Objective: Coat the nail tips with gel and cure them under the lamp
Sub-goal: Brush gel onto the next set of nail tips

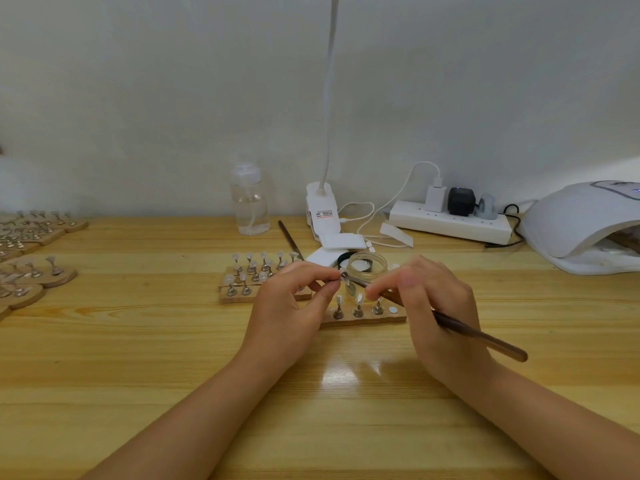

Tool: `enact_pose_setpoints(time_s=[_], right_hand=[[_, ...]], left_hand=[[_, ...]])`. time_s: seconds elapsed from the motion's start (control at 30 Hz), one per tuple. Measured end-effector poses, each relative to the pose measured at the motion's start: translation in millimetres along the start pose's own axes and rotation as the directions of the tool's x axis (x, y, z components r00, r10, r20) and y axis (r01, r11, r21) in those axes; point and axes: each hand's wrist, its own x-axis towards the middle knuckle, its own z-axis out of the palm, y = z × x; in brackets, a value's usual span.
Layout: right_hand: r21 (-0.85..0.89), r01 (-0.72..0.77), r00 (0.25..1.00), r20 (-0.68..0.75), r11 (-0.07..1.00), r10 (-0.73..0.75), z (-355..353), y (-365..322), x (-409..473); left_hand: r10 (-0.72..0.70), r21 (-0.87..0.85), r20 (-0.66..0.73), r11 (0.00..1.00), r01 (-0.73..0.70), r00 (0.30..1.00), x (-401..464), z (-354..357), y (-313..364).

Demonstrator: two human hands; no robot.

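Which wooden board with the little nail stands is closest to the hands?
The wooden board right beneath the left hand and right hand, holding only three stands. The other boards sit farther back or far left.

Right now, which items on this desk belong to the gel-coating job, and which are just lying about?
In use: brush in right hand; nail tip pinched by left hand; gel jar; tip stand; curing lamp.
Idle: pump bottle; power strip; spare brush.
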Motion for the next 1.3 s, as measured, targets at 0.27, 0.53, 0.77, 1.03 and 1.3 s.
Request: enact_pose_setpoints(time_s=[0.27, 0.53, 0.77, 1.03, 1.3], right_hand=[[0.036, -0.027, 0.999, -0.024, 0.999, 0.028, -1.1, -1.9, 0.4], [0.093, -0.018, 0.999, -0.048, 0.996, 0.023, -3.0, -4.5, -0.3], [-0.004, -0.039, 0.999, 0.003, 0.999, 0.039, 0.3, -1.3, 0.4], [0.086, -0.069, 0.996, -0.042, 0.994, 0.073, -5.1, -6.6, -0.5], [0.021, -0.099, 0.995, 0.007, 0.995, 0.099, -2.1, -6.5, 0.2]], left_hand=[[0.002, -0.006, -0.004, 1.000, -0.002, 1.000, 0.2, 0.5, -0.2], [0.022, -0.005, -0.015, 1.000, -0.022, 1.000, -0.3, 0.5, 0.1], [0.032, -0.008, -0.018, 0.999, -0.032, 0.999, 0.1, 0.9, -0.2], [0.024, -0.024, -0.023, 0.999, -0.024, 0.999, 0.1, 1.0, 1.0], [0.020, -0.019, -0.021, 1.000, -0.021, 1.000, 0.0, 1.4, -2.0]])
